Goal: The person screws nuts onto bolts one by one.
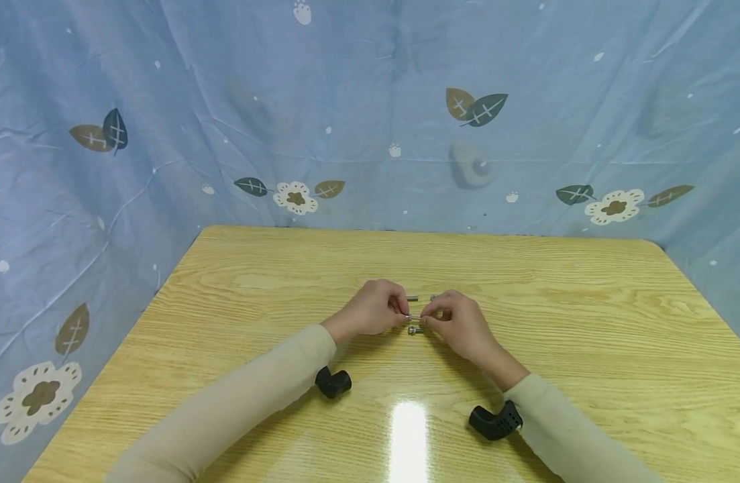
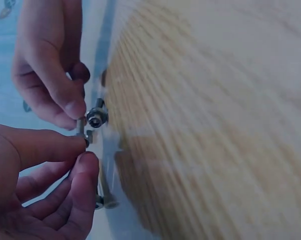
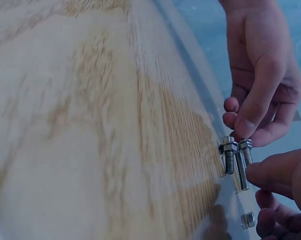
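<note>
Over the middle of the table, both hands meet at one small metal bolt (image 1: pixel 414 318). My left hand (image 1: pixel 376 308) pinches its head end between thumb and fingertips, where a nut and washers (image 3: pixel 246 144) sit. The threaded end of the bolt is pinched by my right hand (image 1: pixel 463 325). Just on the near side lies a second bolt (image 3: pixel 229 159) fitted with a nut and washers. Beyond the hands lies another bolt (image 1: pixel 412 298), partly hidden by the left fingers in the head view. A loose nut (image 3: pixel 248 220) lies close to the right fingers.
The wood-grain table (image 1: pixel 273 268) has rounded far corners. Behind it and at the sides hangs a blue curtain (image 1: pixel 370 100) with leaves and flowers. Black wrist mounts (image 1: pixel 495 422) sit at both sleeve cuffs. A bright light reflection (image 1: pixel 408 436) shows near the front.
</note>
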Motion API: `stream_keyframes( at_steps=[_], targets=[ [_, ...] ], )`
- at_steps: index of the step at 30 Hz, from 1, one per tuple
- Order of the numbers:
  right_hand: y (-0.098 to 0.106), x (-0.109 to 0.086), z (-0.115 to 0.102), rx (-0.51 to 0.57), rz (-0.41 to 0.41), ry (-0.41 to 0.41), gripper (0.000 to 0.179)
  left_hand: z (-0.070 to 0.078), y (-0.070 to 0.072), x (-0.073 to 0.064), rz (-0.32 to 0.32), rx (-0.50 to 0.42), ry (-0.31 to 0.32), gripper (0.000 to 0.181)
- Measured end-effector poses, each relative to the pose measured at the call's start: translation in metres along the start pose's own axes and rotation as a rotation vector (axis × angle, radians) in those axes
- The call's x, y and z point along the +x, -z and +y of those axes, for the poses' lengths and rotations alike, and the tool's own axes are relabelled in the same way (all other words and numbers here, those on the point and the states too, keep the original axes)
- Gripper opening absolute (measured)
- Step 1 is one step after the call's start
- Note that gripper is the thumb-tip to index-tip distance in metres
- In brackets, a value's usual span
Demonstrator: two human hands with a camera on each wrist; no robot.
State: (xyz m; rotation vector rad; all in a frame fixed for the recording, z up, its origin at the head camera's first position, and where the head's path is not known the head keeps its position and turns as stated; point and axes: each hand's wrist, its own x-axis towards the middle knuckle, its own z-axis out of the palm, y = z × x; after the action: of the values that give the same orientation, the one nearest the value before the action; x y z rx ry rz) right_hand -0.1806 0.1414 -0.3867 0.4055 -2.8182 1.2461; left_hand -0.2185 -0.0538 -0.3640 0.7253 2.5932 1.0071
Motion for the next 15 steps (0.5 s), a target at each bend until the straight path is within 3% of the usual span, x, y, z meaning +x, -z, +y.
stream_keyframes(
  at_steps=[15],
  targets=[
    [-0.0027, 0.0085, 0.0016, -0.11, -0.018, 0.011, 0.005, 0.0032, 0.0029, 0.0074, -0.03, 0.117, -0.027, 0.012]
  ],
)
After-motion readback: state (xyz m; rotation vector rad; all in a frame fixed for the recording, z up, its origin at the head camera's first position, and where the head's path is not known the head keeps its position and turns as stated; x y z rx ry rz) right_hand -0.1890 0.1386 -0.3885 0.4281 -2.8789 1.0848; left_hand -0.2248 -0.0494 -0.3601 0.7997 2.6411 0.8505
